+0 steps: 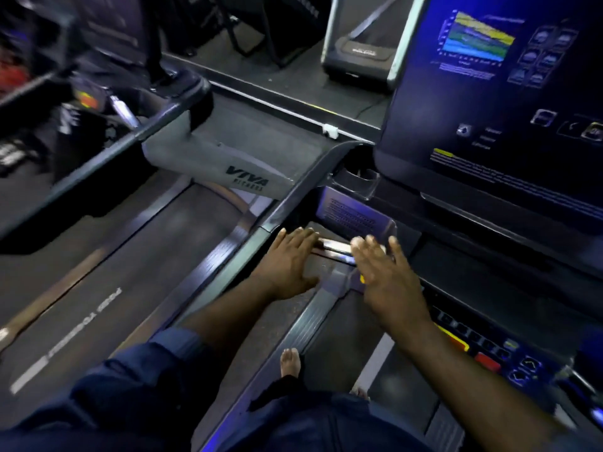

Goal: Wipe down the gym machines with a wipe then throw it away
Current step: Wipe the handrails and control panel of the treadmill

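Ahead of me the dark floor [293, 73] runs back into the room. A pale strip [277, 107] crosses it at a slant, with 1 white clip [330, 131] sitting on the strip. Just beyond the clip a black cable [368, 107] lies loose on the floor. Farther back stand thin black legs [269, 40], too blurred for me to tell what they carry. At the far left is a red smear [11, 73].

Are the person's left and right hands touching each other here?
Apart. The head view shows the left hand and right hand separated by a gap, treadmill showing between them.
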Demonstrator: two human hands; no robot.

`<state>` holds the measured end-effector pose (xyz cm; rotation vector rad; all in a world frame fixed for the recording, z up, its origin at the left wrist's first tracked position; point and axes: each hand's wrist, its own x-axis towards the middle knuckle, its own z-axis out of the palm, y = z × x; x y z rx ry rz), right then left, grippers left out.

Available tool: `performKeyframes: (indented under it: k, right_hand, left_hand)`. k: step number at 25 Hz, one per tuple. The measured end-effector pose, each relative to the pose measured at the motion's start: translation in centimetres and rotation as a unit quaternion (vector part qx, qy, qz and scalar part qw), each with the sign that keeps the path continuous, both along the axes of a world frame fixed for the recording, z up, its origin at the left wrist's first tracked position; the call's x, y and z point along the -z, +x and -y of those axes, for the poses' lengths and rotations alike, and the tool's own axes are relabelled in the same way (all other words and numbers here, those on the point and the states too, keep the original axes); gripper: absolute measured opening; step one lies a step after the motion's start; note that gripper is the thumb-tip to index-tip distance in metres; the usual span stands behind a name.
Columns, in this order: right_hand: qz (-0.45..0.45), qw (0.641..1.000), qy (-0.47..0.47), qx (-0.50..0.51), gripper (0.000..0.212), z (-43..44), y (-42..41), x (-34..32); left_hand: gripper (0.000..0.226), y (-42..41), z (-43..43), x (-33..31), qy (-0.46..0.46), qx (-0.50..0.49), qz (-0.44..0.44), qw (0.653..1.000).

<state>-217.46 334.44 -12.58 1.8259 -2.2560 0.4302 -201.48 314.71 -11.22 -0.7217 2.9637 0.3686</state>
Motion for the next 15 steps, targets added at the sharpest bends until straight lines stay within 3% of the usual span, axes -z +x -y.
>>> performKeyframes:
  k: [2, 5, 8, 10, 11, 13, 15]
  right_hand:
    - [0.012, 0.997, 0.040, -0.060, 0.060, 1.6, -0.1, -0.5]
    - [0.256, 0.965, 0.043, -0.040, 0.052, 3.0, 1.8, -3.0]
    - [0.514, 0.855, -0.023, 0.066, 0.024, 6.2, 3.1, -3.3]
    - [0.608, 0.783, -0.040, 0.126, 0.012, 8.5, 3.2, -2.6]
    - [0.628, 0.763, -0.037, 0.148, 0.011, 9.5, 3.2, -2.1]
    - [0.611, 0.774, -0.031, 0.167, 0.013, 11.3, 3.5, -1.7]
    - [0.566, 0.806, -0.052, 0.167, 0.014, 13.6, 3.7, -1.9]
  left_hand:
    - [0.100, 2.9, -0.1, -0.8, -0.017, -0.057, 0.016, 0.998]
    - [0.104, 7.1, -0.1, -1.1, -0.006, -0.140, 0.021, 0.990]
    - [0.108, 10.3, 0.2, -1.7, 0.015, -0.212, 0.021, 0.977]
    - [0.111, 11.7, 0.7, -1.8, 0.060, -0.245, 0.021, 0.968]
    - [0.111, 12.2, 1.0, -1.8, 0.087, -0.257, 0.018, 0.962]
    - [0.101, 12.9, 2.0, -1.8, 0.109, -0.261, 0.024, 0.959]
    - [0.072, 13.0, 2.8, -1.9, 0.094, -0.240, 0.030, 0.966]
